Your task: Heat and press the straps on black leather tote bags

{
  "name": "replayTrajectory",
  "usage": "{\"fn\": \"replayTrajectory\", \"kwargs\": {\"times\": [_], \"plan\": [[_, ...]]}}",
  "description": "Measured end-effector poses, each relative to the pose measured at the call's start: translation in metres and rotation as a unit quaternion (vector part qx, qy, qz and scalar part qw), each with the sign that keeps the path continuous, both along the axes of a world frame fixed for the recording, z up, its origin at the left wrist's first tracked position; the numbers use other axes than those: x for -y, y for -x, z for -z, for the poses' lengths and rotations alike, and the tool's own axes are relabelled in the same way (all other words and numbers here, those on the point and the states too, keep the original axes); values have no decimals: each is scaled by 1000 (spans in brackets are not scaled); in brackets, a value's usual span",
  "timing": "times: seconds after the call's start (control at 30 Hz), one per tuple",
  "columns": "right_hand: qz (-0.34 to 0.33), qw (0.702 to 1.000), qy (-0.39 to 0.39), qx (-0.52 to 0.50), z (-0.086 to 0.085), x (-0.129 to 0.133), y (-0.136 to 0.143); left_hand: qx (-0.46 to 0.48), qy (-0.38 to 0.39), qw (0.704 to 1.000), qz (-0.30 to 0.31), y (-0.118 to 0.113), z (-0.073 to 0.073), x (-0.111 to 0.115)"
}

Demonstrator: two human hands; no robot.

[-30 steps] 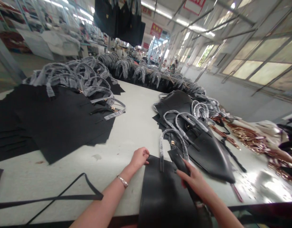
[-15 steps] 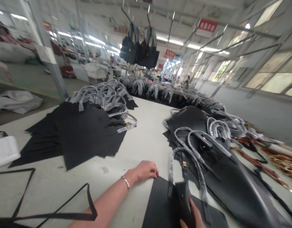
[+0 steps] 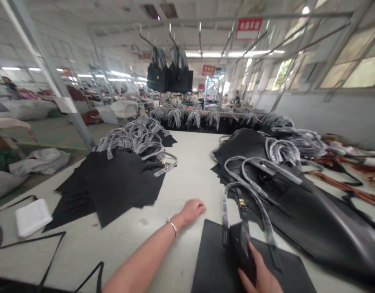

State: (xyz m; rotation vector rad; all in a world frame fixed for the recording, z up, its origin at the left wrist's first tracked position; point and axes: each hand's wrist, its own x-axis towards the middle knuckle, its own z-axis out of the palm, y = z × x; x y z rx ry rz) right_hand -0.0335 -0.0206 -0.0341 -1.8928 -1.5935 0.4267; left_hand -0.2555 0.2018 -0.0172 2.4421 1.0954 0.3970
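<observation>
A flat black bag panel (image 3: pixel 210 252) lies at the table's front, its far left corner just below my left hand (image 3: pixel 192 211). That hand hovers over or rests on the white tabletop with its fingers curled, and whether something small is between them is hidden. My right hand (image 3: pixel 262 270) grips a folded black leather piece (image 3: pixel 244 248) standing up over the panel, thumb on the near side. A plastic-wrapped handle (image 3: pixel 225 207) arches beside this piece, and a strap with a gold buckle (image 3: pixel 242 202) runs behind it.
Stacked black bags (image 3: pixel 120 179) with wrapped handles lie at left, and more black bags (image 3: pixel 315 219) at right. A white pouch (image 3: pixel 33 217) with a black cord sits far left. Black bags (image 3: pixel 169 75) hang from a rack beyond the white table (image 3: pixel 192 162).
The view has tilted up and turned slightly left. My left hand has come away from the panel's corner. My right hand still holds the folded black piece.
</observation>
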Motion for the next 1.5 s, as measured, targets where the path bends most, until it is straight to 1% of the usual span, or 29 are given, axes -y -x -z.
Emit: {"fn": "replayTrajectory", "kwargs": {"times": [0.07, 0.1, 0.2, 0.3, 0.4, 0.47, 0.53, 0.63, 0.73, 0.8, 0.87, 0.97, 1.03, 1.1, 1.17, 1.27, 1.33, 1.4, 1.5], "plan": [[-4, 1000, 10, 10, -7, 5, 4, 1, 3, 1000, -4, 3, 2, -2], [0, 1000, 14, 12, -10, 5, 6, 1, 2, 1000, 10, 5, 2, -2], [4, 1000, 11, 8, -16, 4, 9, -5, -11, 996, 88, 11, -3, 3], [1, 1000, -5, 0, -12, 4, 9, -34, -37, 983, 177, 14, -11, 7], [-4, 1000, 2, -7, -8, 5, 8, -70, -61, 966, 239, 11, -16, 6], [-4, 1000, 16, -6, -9, 5, 9, -87, -74, 957, 268, 7, -20, 4], [-2, 1000, 25, -3, -15, 7, 11, -94, -81, 949, 291, 3, -22, 3], [-2, 1000, 13, -3, -24, 9, 16, -89, -81, 943, 309, -3, -24, 4], [8, 1000, 1, -4, -28, 9, 19, -77, -62, 949, 298, -5, -20, 3], [12, 1000, 8, -1, -30, 9, 20, -69, -43, 960, 266, -6, -16, 2], [12, 1000, 20, 2, -30, 9, 20, -56, -27, 977, 206, -6, -11, 2], [7, 999, 36, 8, -31, 9, 19, -30, -7, 995, 96, -5, -5, 1], [2, 999, 43, 12, -32, 8, 19, -14, 15, 998, 59, -4, -5, 1], [2, 999, 48, 16, -33, 8, 18, 1, 41, 997, 62, -2, -7, 2], [3, 998, 53, 17, -35, 8, 19, 13, 58, 994, 88, -1, -11, 5], [6, 998, 65, 13, -38, 7, 20, 17, 61, 990, 123, -2, -15, 9], [9, 998, 65, 11, -38, 6, 21, 11, 59, 990, 128, -5, -16, 10], [10, 998, 60, 10, -38, 5, 21, 5, 55, 992, 111, -8, -16, 8], [8, 999, 51, 10, -35, 6, 21, 4, 42, 998, 37, -11, -13, 3]]}}
